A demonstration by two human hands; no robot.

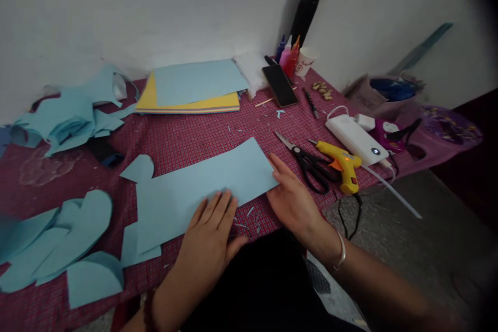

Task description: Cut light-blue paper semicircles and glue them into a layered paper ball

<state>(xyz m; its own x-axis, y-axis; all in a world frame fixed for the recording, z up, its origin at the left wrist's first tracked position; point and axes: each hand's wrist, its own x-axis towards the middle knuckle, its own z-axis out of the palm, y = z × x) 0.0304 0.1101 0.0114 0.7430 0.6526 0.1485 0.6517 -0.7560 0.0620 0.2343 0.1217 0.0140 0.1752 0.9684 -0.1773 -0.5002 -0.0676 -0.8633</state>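
A long light-blue sheet of paper (187,187) lies across the front of the table, partly over smaller blue pieces at its left end. Fingers outstretched, my left hand (208,233) rests flat on the sheet's near edge. At the sheet's right end is my right hand (293,199), its fingers extended along the short edge and its palm turned toward the paper. Neither hand is closed around anything. Just right of that hand lie black-handled scissors (309,166), blades pointing away, and a yellow glue gun (344,166).
Cut blue paper shapes (73,244) lie at the left, with a scrap heap (70,114) behind them. A stack of coloured paper (194,83) sits near the wall. A phone (280,85), glue bottles (288,57), paper cup (305,62) and white power bank (356,140) occupy the right side.
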